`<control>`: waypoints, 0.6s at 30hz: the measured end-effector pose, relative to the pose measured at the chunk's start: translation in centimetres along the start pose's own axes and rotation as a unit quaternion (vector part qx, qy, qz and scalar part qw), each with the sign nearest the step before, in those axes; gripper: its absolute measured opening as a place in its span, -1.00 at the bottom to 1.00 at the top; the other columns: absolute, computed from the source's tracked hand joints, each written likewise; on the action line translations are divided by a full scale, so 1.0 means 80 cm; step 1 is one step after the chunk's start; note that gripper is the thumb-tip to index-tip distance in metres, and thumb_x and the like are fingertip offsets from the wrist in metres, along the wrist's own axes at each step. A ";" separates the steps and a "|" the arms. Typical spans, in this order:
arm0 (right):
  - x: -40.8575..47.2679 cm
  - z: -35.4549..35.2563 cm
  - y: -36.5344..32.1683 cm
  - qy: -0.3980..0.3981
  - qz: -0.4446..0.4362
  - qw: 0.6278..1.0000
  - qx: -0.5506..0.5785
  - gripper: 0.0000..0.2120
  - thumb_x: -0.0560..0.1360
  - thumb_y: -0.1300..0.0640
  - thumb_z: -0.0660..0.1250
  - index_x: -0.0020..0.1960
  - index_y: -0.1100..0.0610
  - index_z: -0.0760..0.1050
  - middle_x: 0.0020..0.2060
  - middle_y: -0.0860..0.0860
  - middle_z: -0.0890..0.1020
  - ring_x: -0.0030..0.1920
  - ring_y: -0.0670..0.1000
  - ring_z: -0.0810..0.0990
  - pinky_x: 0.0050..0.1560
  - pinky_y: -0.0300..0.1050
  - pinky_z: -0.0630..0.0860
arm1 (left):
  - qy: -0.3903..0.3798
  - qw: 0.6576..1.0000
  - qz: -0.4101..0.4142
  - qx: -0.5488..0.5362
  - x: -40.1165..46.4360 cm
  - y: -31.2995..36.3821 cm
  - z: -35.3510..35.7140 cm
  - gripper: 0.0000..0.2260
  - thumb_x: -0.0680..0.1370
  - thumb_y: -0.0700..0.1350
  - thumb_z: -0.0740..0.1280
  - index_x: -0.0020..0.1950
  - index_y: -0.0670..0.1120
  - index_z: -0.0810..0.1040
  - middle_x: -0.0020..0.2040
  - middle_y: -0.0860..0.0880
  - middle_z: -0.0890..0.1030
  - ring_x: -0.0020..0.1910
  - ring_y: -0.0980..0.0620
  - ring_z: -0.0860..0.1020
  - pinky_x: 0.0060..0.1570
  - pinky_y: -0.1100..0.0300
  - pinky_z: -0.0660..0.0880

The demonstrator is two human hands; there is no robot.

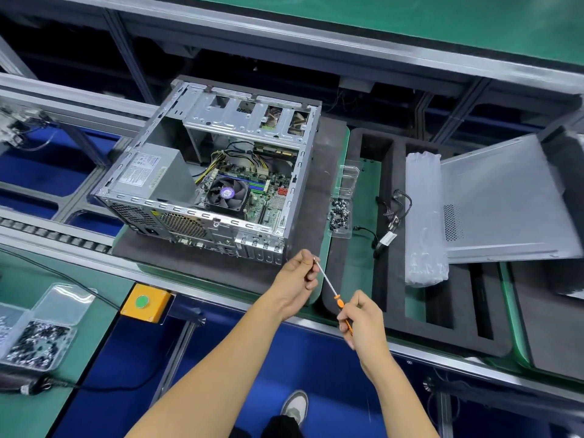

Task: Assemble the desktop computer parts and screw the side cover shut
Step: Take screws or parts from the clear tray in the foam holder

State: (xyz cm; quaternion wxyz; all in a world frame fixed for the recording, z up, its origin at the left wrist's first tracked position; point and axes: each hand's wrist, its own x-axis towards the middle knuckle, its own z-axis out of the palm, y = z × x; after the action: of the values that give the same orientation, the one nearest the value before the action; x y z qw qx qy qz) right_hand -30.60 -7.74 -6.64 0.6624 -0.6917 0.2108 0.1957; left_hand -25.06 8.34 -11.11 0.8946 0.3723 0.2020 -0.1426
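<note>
An open desktop case (pixel 208 172) lies on its side on a dark foam mat (pixel 328 172), showing the motherboard, CPU fan (pixel 227 193) and power supply (pixel 148 172). My right hand (pixel 360 317) grips the orange handle of a thin screwdriver (pixel 330 286). My left hand (pixel 298 276) pinches a small screw at the screwdriver's tip, just in front of the case's near right corner. The grey side cover (pixel 499 203) leans tilted at the right. A clear tray of screws (pixel 340 216) sits right of the case.
A black foam tray (pixel 388 273) holds loose cables (pixel 392 216) and a bubble-wrapped part (pixel 423 216). An orange box with a green button (pixel 145 303) is on the rail at the left. Plastic bins of screws (pixel 34 339) sit at the lower left.
</note>
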 end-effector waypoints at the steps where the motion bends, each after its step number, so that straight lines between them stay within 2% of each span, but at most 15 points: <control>1: 0.000 -0.001 0.001 0.001 -0.001 1.000 -0.003 -0.71 0.45 0.48 0.18 -0.30 0.17 0.24 -0.47 0.13 0.37 -0.58 -0.04 0.27 -0.59 -0.27 0.15 | -0.007 1.000 0.008 0.018 -0.001 0.000 -0.001 -0.82 0.56 0.03 0.34 -0.15 -0.04 0.53 -0.26 0.02 0.47 -0.38 0.16 0.30 -0.42 0.34 0.27; 6: 0.000 -0.003 0.004 0.009 -0.010 1.000 -0.021 -0.66 0.44 0.48 0.20 -0.34 0.13 0.23 -0.47 0.07 0.34 -0.51 -0.01 0.31 -0.57 -0.23 0.17 | -0.029 0.994 0.038 0.103 -0.005 0.005 -0.002 -0.78 0.59 0.06 0.30 -0.12 -0.06 0.47 -0.28 0.04 0.47 -0.39 0.17 0.28 -0.42 0.35 0.24; 9: 0.000 -0.004 0.004 0.018 -0.012 0.999 -0.047 -0.60 0.45 0.48 0.21 -0.38 0.09 0.22 -0.48 0.06 0.36 -0.50 -0.02 0.32 -0.55 -0.23 0.21 | -0.026 0.979 0.067 0.190 -0.010 0.008 -0.002 -0.78 0.62 0.03 0.27 -0.11 -0.09 0.44 -0.29 0.06 0.49 -0.39 0.17 0.28 -0.40 0.33 0.20; 12: -0.002 -0.004 0.005 0.031 -0.039 0.995 -0.087 -0.68 0.47 0.44 0.24 -0.33 0.14 0.27 -0.49 0.07 0.44 -0.46 0.02 0.34 -0.50 -0.20 0.24 | 0.003 0.966 0.080 0.247 -0.015 0.006 -0.003 -0.78 0.68 -0.02 0.25 -0.11 -0.10 0.47 -0.31 0.07 0.48 -0.38 0.16 0.29 -0.40 0.30 0.19; 18: -0.013 0.010 0.012 0.056 -0.078 0.984 -0.148 -0.69 0.54 0.26 0.35 -0.25 0.23 0.25 -0.39 0.30 0.49 -0.42 0.05 0.34 -0.35 -0.01 0.30 | 0.056 0.969 0.070 0.228 -0.029 0.004 -0.005 -0.74 0.68 0.00 0.28 -0.15 -0.07 0.51 -0.34 0.07 0.45 -0.40 0.16 0.31 -0.42 0.31 0.23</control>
State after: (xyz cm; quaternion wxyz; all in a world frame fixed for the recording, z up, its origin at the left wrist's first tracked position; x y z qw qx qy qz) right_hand -31.96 -6.92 -6.93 0.5527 -0.8066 0.1617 0.1334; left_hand -27.11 9.11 -10.10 0.7809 0.5873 0.1870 -0.1010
